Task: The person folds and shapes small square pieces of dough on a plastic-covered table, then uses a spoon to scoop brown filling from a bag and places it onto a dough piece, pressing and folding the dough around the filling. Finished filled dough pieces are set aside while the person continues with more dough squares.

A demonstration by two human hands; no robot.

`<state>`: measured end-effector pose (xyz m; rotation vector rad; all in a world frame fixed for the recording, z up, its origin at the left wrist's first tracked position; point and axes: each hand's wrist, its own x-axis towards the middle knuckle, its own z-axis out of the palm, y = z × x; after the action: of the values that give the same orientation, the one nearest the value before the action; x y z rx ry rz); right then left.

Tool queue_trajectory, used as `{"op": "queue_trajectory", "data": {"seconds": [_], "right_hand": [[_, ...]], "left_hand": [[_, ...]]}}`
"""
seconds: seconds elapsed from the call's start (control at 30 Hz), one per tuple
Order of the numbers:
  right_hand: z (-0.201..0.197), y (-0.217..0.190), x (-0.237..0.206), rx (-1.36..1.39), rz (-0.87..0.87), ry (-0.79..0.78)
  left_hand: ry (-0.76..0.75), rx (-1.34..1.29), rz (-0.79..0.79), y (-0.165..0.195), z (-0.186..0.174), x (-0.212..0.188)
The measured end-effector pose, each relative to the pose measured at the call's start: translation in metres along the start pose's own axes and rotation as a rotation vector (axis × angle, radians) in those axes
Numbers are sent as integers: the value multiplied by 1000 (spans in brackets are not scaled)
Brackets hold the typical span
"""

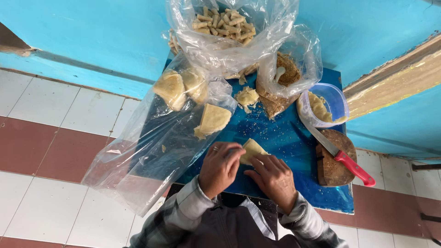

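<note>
Pale yellow dough is what both hands work on: a small flat piece of dough (251, 149) lies on the blue table (294, 142) near its front edge, just ahead of the person's chest. The left hand (219, 168) is curled over the piece's left side, fingers bent and closed down on its edge, a ring showing on one finger. The right hand (274, 178) lies flatter, its fingers stretched toward the piece and pressing its lower right edge; the fingertips touch the dough, though I cannot tell whether they grip it or only press on it. Held from both sides like this, the piece stays put on the slick surface and can be folded or rolled, I judge.

It looks soft and matte, with a folded corner pointing away from the person, and crumbs are scattered about it.

Supplies sit at arm's reach. Larger dough lumps (212, 120) rest on a clear plastic sheet (138, 156) that hangs over the left edge. At the back edge, an open bag of short rolled sticks (223, 24) stands beside a bag of brown crumbs (285, 76). Toward the right edge are a plastic tub (331, 104) with more dough and a red-handled knife (342, 157) across a round wooden board (334, 158), well apart from the hands.
</note>
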<state>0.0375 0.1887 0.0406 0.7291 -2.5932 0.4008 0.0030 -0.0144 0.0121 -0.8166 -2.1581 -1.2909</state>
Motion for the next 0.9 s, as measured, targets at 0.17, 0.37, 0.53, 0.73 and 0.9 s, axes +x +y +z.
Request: {"op": "queue_trajectory", "data": {"seconds": [0.17,0.37,0.53,0.73,0.9], "right_hand": [[6,20,4,237,190,-33],[11,33,11,328,330,-178],[11,33,9,232,179,-92],[12,46,10,397,379,-219],[16,50,7,301,290,-208]], "left_hand": [[-114,109,-56,-3,12,-18],[-132,89,-70,-10,16,-24],[-152,122,-115,-12,18,-24],[-113,56,-117,-11,16,-23],[-99,80,-62,-6,13,-22]]}}
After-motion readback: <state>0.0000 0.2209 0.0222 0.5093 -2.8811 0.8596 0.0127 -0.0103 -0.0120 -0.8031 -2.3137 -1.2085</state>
